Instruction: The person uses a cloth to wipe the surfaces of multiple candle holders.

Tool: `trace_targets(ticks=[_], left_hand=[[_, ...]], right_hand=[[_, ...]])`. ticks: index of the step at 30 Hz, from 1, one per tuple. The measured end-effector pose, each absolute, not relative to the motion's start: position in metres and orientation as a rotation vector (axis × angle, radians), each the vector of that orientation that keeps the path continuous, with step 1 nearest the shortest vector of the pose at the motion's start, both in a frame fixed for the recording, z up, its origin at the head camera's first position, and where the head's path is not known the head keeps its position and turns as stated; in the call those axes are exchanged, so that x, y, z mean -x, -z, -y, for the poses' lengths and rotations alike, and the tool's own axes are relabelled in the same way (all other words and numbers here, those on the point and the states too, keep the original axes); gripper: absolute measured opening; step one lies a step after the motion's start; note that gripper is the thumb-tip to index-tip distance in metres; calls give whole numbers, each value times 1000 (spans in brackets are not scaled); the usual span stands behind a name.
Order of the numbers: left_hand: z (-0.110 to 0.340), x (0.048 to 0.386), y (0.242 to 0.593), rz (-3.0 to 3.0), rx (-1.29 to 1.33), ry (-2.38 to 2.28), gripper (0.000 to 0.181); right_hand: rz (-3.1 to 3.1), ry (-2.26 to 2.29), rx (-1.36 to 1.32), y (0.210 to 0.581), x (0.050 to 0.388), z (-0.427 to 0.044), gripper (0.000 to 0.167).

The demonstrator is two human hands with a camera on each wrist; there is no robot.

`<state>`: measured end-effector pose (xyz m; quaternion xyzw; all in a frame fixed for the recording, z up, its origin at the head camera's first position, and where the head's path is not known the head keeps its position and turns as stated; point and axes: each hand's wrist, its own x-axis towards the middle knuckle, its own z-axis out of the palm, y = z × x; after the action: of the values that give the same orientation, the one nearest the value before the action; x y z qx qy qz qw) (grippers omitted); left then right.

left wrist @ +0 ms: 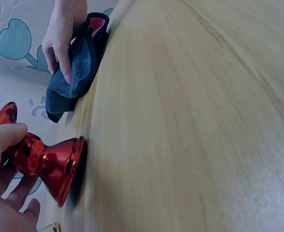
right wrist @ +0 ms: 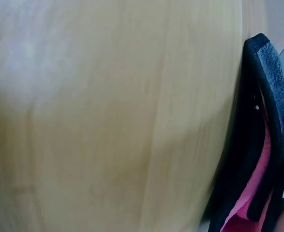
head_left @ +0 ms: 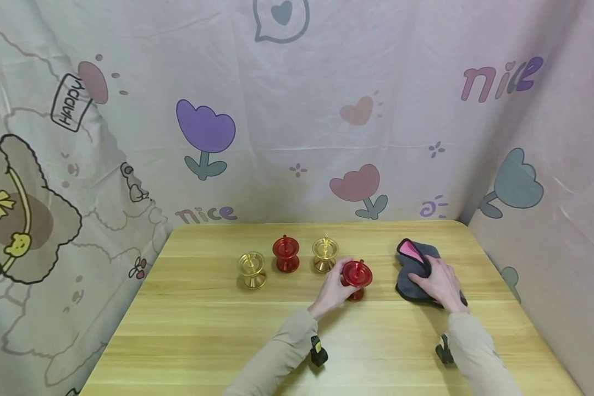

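My left hand point(head_left: 334, 289) holds a shiny red candle holder point(head_left: 357, 274), thumb and fingers around its cup and waist. In the left wrist view the flared foot of this red candle holder point(left wrist: 62, 169) is very close to the table; whether it touches, I cannot tell. At the right, my right hand point(head_left: 440, 280) grips a folded dark grey cloth point(head_left: 413, 283) with black edging and a pink inner side. The right wrist view shows the folded layers of the cloth point(right wrist: 272, 96) near the table, with the hand mostly cut off.
Left of my left hand stand a gold candle holder point(head_left: 325, 253), another red one point(head_left: 286, 253) and a second gold one point(head_left: 252, 269), all upright. The wooden table point(head_left: 218, 341) ends at a printed fabric backdrop point(head_left: 277, 187), which also hangs along both sides.
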<state>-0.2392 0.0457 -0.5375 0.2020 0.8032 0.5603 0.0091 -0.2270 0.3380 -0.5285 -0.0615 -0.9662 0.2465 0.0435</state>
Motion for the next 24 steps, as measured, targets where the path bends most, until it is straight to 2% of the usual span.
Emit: trace_targets(ticks=[10, 20, 24], left_hand=[[-39, 231, 533, -2368, -625, -1900, 63], [-27, 224, 533, -2258, -598, -1994, 66], [-20, 220, 531, -2205, -607, -2009, 67]], right_hand=[[2884, -735, 148, 528, 224, -337, 58], [2833, -1010, 70, 526, 210, -330, 53], [2725, -1323, 24, 521, 202, -328, 49]])
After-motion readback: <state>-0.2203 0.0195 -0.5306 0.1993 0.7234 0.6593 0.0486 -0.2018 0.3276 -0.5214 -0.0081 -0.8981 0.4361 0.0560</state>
